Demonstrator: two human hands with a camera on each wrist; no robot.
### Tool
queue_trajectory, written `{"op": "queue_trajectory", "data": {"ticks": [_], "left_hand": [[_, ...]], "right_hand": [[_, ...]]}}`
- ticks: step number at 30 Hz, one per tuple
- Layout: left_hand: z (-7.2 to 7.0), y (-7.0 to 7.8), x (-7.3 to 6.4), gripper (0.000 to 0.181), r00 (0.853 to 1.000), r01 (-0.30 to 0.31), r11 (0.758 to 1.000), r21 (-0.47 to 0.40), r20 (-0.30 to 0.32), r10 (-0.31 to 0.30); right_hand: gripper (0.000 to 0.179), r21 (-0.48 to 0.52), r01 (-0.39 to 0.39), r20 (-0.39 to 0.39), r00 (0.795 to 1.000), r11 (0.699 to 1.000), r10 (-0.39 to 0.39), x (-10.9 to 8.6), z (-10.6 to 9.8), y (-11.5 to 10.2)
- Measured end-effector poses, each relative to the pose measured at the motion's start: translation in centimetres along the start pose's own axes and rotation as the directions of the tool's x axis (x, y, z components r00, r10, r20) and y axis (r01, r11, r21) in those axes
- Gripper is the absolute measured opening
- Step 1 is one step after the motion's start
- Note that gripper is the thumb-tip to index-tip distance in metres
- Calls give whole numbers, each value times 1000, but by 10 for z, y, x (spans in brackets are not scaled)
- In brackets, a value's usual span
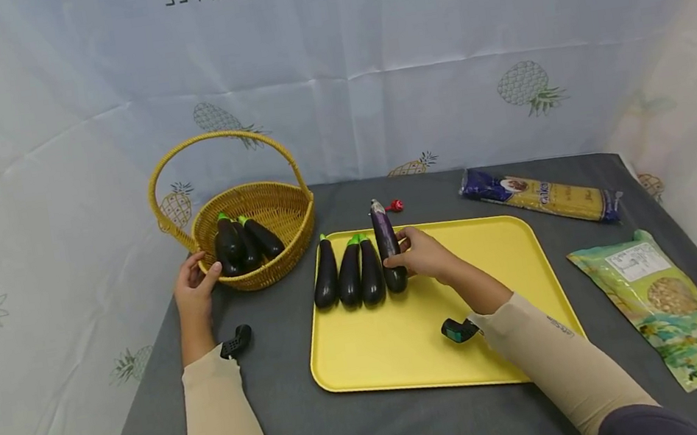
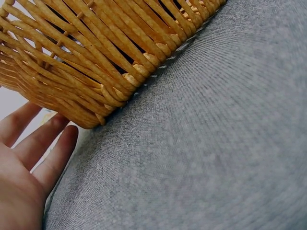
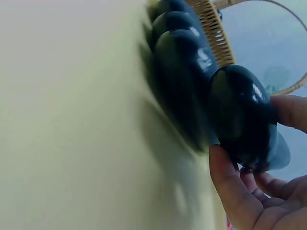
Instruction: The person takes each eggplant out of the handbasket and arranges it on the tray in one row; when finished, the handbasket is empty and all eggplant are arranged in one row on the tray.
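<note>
My right hand (image 1: 424,255) pinches a dark purple eggplant (image 1: 385,242) between thumb and fingers over the yellow tray (image 1: 473,341). Its pale stem end points to the back; in the right wrist view the held eggplant (image 3: 242,112) is lifted off the tray surface. Three more eggplants (image 1: 350,277) with green stems lie side by side at the tray's left. My left hand (image 1: 194,287) touches the left side of a yellow wicker basket (image 1: 283,208), fingers extended along its outer wall in the left wrist view. Several eggplants (image 1: 248,243) lie inside the basket.
The basket's tall handle (image 1: 213,134) arches over it. Behind the tray lies a small red item (image 1: 395,206). At the back right is a pasta packet (image 1: 539,194), with a green bag (image 1: 669,306) nearer the right edge. A pineapple-print cloth (image 1: 404,91) hangs behind the table.
</note>
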State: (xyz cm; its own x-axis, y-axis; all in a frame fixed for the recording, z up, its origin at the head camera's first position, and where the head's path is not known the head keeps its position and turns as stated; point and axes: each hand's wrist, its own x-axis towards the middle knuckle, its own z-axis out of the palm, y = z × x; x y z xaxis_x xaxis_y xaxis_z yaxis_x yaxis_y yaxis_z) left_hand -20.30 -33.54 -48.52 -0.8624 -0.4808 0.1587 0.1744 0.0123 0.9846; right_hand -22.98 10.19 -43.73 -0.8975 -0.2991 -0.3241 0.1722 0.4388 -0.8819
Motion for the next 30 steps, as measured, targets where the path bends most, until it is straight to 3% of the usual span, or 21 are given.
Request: {"op": "queue_trajectory", "data": {"ticks": [5, 11, 19, 30], "left_hand": [[3, 12, -5, 41, 1000, 1, 1000, 4, 14, -1], [8, 27, -14, 44, 1000, -9, 1000, 28, 27, 8], [9, 27, -15, 46, 1000, -4, 999, 41, 25, 3], [9, 29, -16, 47, 1000, -6, 999, 43, 31, 5]], "right_hand": [[64, -20, -21, -6, 1000, 1000, 21, -3, 2, 15], [62, -148, -3, -33, 999, 989, -2, -3, 6, 23], [67, -328, 5, -41, 999, 945, -19, 0, 8, 22], [76, -367, 11, -25, 999, 930, -21, -1, 8, 21]]}}
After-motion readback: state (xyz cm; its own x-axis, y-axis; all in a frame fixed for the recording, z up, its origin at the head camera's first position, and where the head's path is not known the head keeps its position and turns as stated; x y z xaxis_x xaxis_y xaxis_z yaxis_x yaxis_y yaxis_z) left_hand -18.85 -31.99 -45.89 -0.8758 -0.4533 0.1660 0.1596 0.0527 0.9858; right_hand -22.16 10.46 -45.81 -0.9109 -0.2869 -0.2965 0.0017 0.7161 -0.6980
